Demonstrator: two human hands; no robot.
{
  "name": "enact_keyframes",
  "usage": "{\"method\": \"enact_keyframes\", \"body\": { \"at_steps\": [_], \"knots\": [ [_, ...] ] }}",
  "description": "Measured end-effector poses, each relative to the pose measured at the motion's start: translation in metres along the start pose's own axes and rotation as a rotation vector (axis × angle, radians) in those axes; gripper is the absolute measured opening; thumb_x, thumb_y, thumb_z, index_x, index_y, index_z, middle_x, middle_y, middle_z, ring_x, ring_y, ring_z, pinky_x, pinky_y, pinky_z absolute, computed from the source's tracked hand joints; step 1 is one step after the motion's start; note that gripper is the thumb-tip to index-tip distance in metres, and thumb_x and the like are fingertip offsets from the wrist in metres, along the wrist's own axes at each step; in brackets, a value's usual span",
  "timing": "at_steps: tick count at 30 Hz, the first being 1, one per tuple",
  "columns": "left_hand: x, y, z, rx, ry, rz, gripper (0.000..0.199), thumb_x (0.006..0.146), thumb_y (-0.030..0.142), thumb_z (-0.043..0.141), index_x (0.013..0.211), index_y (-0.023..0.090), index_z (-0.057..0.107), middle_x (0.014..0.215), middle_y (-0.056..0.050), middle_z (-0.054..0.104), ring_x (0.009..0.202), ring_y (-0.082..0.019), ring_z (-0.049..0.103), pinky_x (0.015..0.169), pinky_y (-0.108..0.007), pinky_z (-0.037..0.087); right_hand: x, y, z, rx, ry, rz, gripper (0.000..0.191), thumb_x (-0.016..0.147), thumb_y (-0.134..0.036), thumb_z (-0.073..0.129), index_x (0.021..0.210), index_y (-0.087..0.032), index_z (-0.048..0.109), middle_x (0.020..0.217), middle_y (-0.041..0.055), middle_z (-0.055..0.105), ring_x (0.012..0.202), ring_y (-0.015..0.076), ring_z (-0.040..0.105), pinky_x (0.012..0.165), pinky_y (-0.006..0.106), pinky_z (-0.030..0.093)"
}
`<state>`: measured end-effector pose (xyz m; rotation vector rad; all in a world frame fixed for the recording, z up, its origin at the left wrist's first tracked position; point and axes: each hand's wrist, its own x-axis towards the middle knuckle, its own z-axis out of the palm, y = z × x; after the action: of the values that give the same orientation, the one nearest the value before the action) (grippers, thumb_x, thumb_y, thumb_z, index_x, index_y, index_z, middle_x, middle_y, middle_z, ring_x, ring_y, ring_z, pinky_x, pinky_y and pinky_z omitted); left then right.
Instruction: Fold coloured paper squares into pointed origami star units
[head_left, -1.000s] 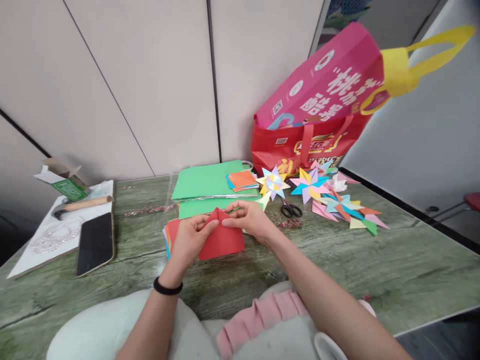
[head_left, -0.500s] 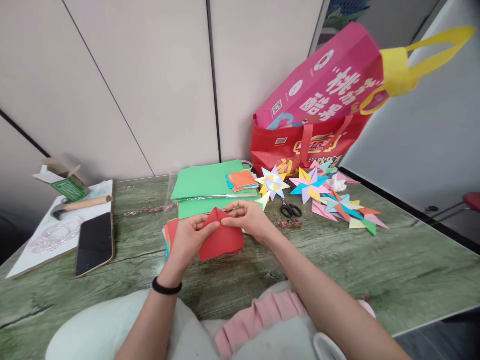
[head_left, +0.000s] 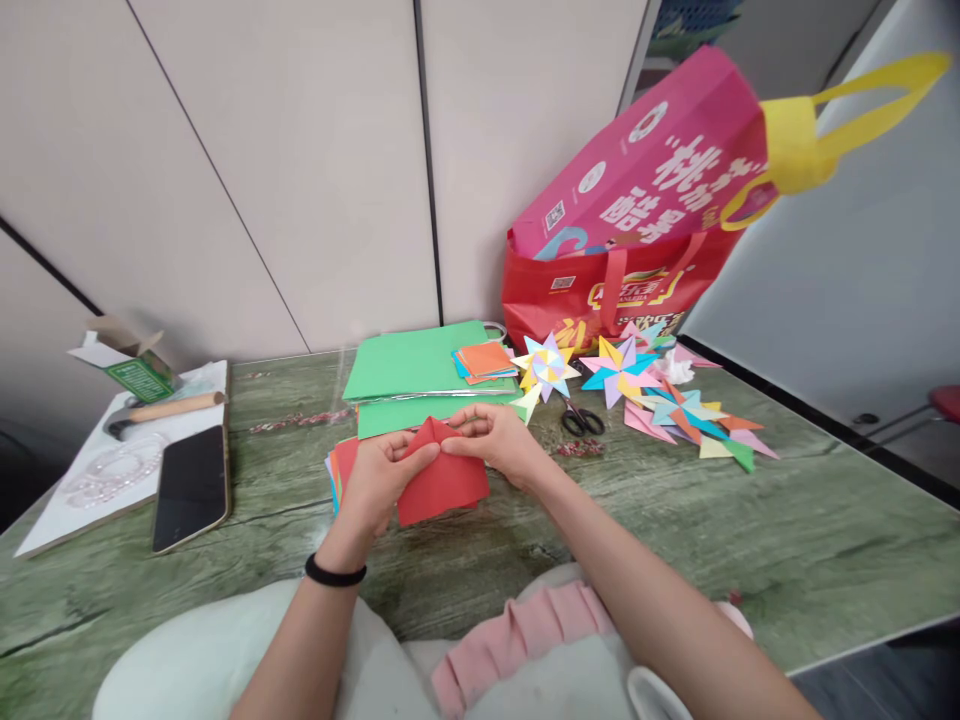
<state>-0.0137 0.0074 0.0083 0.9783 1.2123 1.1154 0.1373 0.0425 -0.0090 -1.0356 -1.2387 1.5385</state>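
Note:
A folded red paper (head_left: 442, 488) is held up over the table between both hands, its peak pointing away from me. My left hand (head_left: 381, 478) pinches its left side, thumb on top. On the upper right edge, my right hand (head_left: 493, 438) grips the same paper with thumb and fingers, the two thumbs close together. Behind my left hand lies a stack of coloured sheets (head_left: 341, 465), partly hidden. Green sheets (head_left: 412, 362) lie just beyond the hands, with small orange and blue squares (head_left: 486, 360) on them.
Black-handled scissors (head_left: 582, 418), folded paper stars (head_left: 621, 370) and loose folded pieces (head_left: 694, 412) lie to the right. Red and pink bags (head_left: 615, 290) stand behind. At the left are a phone (head_left: 192, 490), a hammer (head_left: 172, 408), a white board (head_left: 56, 515) and an opened box (head_left: 135, 372).
Both hands keep their grip on the red paper. The paper's lower edge has shifted slightly, and its peak looks a little lower.

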Motion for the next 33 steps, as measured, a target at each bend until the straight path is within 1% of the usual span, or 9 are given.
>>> {"method": "enact_keyframes", "body": {
  "at_steps": [4, 10, 16, 19, 22, 24, 28, 33],
  "knots": [
    [0.0016, -0.0004, -0.0008, -0.021, -0.027, -0.002, 0.032, 0.052, 0.03, 0.079, 0.074, 0.011, 0.066, 0.06, -0.003, 0.07, 0.052, -0.013, 0.061, 0.048, -0.019, 0.048, 0.0, 0.0002, 0.0002, -0.006, 0.002, -0.002, 0.035, 0.048, -0.027, 0.079, 0.075, -0.016, 0.058, 0.06, -0.0015, 0.063, 0.052, 0.011, 0.057, 0.051, 0.024, 0.044],
    [0.0038, -0.003, -0.0019, -0.013, -0.037, 0.01, 0.032, 0.053, 0.031, 0.078, 0.074, 0.01, 0.066, 0.062, -0.004, 0.07, 0.051, -0.012, 0.061, 0.048, -0.019, 0.047, -0.0004, -0.0005, 0.0006, -0.017, 0.01, -0.008, 0.034, 0.049, -0.025, 0.079, 0.075, -0.016, 0.059, 0.061, -0.0016, 0.062, 0.052, 0.0106, 0.056, 0.051, 0.023, 0.043],
    [0.004, -0.0052, -0.0021, 0.047, 0.016, 0.015, 0.033, 0.051, 0.03, 0.079, 0.075, 0.011, 0.066, 0.065, -0.004, 0.07, 0.054, -0.014, 0.062, 0.049, -0.021, 0.047, -0.0005, -0.0004, 0.0007, -0.025, 0.018, -0.006, 0.032, 0.049, -0.024, 0.078, 0.074, -0.016, 0.059, 0.059, -0.0017, 0.062, 0.051, 0.0097, 0.054, 0.049, 0.022, 0.042],
    [0.0039, -0.0055, -0.0027, 0.092, 0.027, 0.038, 0.032, 0.052, 0.031, 0.079, 0.074, 0.011, 0.065, 0.066, -0.004, 0.07, 0.054, -0.014, 0.062, 0.049, -0.022, 0.047, 0.0011, 0.0024, -0.0006, -0.019, -0.023, -0.029, 0.031, 0.05, -0.028, 0.078, 0.073, -0.016, 0.06, 0.061, -0.0013, 0.063, 0.053, 0.0103, 0.055, 0.051, 0.023, 0.042],
    [0.0032, -0.0053, -0.0031, 0.146, 0.011, 0.054, 0.031, 0.053, 0.032, 0.077, 0.074, 0.012, 0.065, 0.067, -0.004, 0.07, 0.054, -0.014, 0.062, 0.049, -0.022, 0.047, 0.0021, 0.0047, -0.0021, -0.005, -0.137, -0.047, 0.03, 0.054, -0.034, 0.076, 0.074, -0.016, 0.063, 0.067, 0.0001, 0.065, 0.058, 0.0115, 0.057, 0.057, 0.025, 0.043],
    [0.0027, -0.0054, -0.0034, 0.194, -0.011, 0.069, 0.031, 0.054, 0.033, 0.076, 0.074, 0.013, 0.065, 0.067, -0.004, 0.07, 0.055, -0.015, 0.062, 0.049, -0.022, 0.046, 0.0015, 0.0045, -0.0025, 0.008, -0.187, -0.044, 0.03, 0.057, -0.038, 0.074, 0.076, -0.016, 0.066, 0.071, 0.0009, 0.066, 0.061, 0.0121, 0.057, 0.059, 0.025, 0.043],
    [0.0024, -0.007, -0.005, 0.298, -0.07, 0.108, 0.029, 0.056, 0.035, 0.074, 0.073, 0.013, 0.064, 0.065, -0.004, 0.069, 0.055, -0.015, 0.061, 0.047, -0.022, 0.044, -0.0014, 0.0012, -0.0018, 0.039, -0.182, -0.017, 0.029, 0.059, -0.041, 0.073, 0.074, -0.017, 0.067, 0.071, 0.0005, 0.066, 0.059, 0.011, 0.056, 0.057, 0.024, 0.041],
    [0.0034, -0.009, -0.0071, 0.391, -0.111, 0.141, 0.026, 0.06, 0.036, 0.071, 0.073, 0.014, 0.064, 0.065, -0.002, 0.068, 0.053, -0.013, 0.058, 0.045, -0.02, 0.041, -0.0013, 0.0006, -0.0011, 0.078, -0.174, 0.005, 0.03, 0.055, -0.041, 0.075, 0.069, -0.016, 0.066, 0.064, -0.0008, 0.065, 0.054, 0.0089, 0.052, 0.053, 0.022, 0.038]
  ]
}}
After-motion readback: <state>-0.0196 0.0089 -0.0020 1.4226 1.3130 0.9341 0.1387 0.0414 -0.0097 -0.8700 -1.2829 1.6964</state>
